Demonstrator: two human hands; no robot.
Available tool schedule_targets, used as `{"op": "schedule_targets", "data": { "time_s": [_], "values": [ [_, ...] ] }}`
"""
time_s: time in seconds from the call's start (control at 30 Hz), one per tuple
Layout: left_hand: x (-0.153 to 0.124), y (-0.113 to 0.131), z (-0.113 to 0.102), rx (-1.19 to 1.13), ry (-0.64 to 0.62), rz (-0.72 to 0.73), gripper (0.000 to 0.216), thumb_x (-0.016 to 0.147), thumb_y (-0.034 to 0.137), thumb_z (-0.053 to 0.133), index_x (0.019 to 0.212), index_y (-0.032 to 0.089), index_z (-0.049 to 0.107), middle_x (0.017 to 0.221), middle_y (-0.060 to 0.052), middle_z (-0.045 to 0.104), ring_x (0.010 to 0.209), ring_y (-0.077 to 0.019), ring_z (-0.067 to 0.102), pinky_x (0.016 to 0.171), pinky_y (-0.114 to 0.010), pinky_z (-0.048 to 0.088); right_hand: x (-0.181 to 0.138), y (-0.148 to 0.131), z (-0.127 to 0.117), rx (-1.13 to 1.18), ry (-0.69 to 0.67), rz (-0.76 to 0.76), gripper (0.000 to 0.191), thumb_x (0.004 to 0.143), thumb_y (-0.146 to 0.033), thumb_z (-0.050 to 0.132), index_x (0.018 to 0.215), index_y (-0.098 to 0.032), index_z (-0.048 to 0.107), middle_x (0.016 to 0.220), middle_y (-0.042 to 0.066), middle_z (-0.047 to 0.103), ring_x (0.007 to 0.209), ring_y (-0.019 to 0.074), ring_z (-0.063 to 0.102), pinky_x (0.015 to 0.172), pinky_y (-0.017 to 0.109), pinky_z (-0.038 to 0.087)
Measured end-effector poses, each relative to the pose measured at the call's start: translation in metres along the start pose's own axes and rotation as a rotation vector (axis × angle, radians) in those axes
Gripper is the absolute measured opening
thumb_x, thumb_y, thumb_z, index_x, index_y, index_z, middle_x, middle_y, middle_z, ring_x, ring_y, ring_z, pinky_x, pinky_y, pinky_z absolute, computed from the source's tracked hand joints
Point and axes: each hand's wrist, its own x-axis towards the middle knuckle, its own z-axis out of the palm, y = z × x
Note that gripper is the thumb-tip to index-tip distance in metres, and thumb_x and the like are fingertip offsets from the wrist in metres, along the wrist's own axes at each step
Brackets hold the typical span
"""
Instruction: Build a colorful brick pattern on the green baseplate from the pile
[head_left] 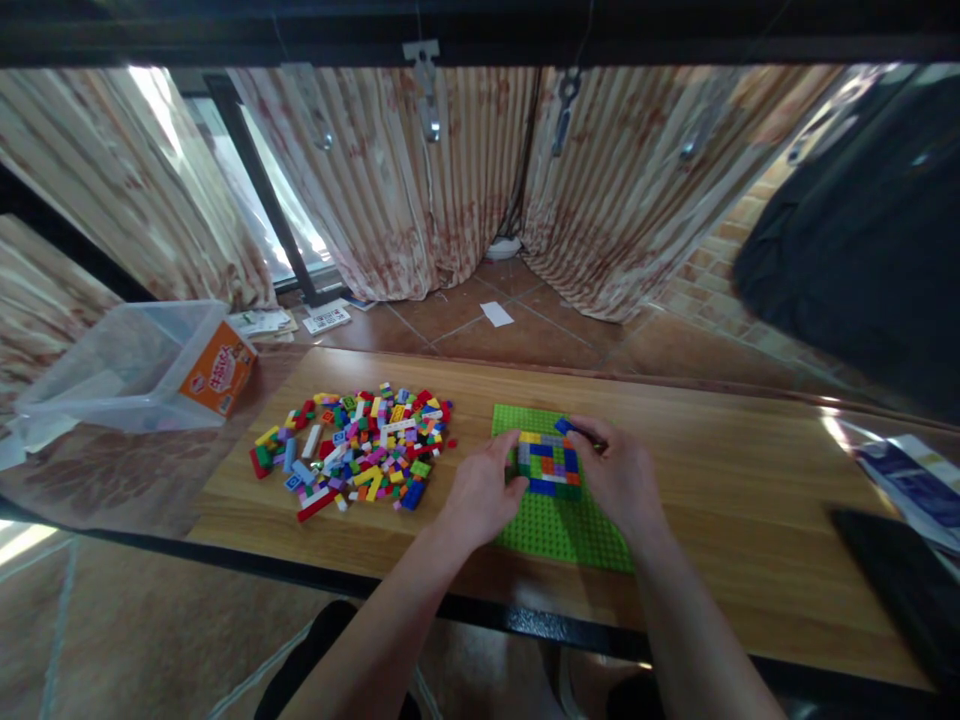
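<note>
A low multicoloured structure of toy bricks (547, 463) sits on a green studded baseplate (540, 535). At its left edge is my left hand (484, 490), with thumb and fingers curved around that side and touching it. My right hand (619, 475) is at the structure's upper right, its thumb and index finger closed on a blue brick (564, 426). That brick is tilted beside the top right corner of the structure. The palm and lower fingers of my right hand hide part of the baseplate's right side.
A loose pile of mixed toy bricks (367, 440) spreads over the left of the wooden table (750, 500). Past the table's left end stands a clear plastic bin (127, 350) with an orange label. A dark flat object (892, 580) and printed papers (919, 485) lie at the right.
</note>
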Motion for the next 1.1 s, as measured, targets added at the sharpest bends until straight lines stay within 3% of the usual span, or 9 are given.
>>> {"op": "schedule_targets", "data": {
  "time_s": [0.6,0.87,1.1],
  "values": [
    [-0.002,-0.003,0.002,0.03,-0.02,0.018,0.07,0.077,0.017,0.068,0.142,0.013,0.043,0.129,-0.014,0.062,0.116,-0.0279,0.059,0.101,-0.045,0.05,-0.003,-0.002,0.004,-0.008,-0.052,-0.021,0.037,0.085,-0.04,0.052,0.102,-0.016,0.074,0.1,0.011,0.076,0.086,0.0241,0.07,0.079,0.038,0.053],
    [-0.003,-0.003,0.002,0.025,-0.019,0.024,0.072,0.075,0.016,0.066,0.143,0.012,0.042,0.135,-0.015,0.059,0.124,-0.0296,0.055,0.105,-0.046,0.048,-0.014,-0.017,0.022,-0.069,-0.06,-0.108,0.031,0.089,-0.036,0.051,0.103,-0.019,0.072,0.102,0.01,0.075,0.089,0.0236,0.068,0.083,0.039,0.052],
    [-0.004,-0.004,0.003,-0.018,0.004,0.044,0.075,0.074,0.013,0.062,0.145,0.014,0.038,0.142,-0.015,0.054,0.127,-0.0289,0.053,0.105,-0.046,0.048,-0.02,-0.021,0.031,-0.179,-0.154,-0.187,0.031,0.089,-0.034,0.052,0.11,-0.022,0.07,0.099,0.008,0.071,0.091,0.0249,0.065,0.081,0.041,0.051]
  ]
}}
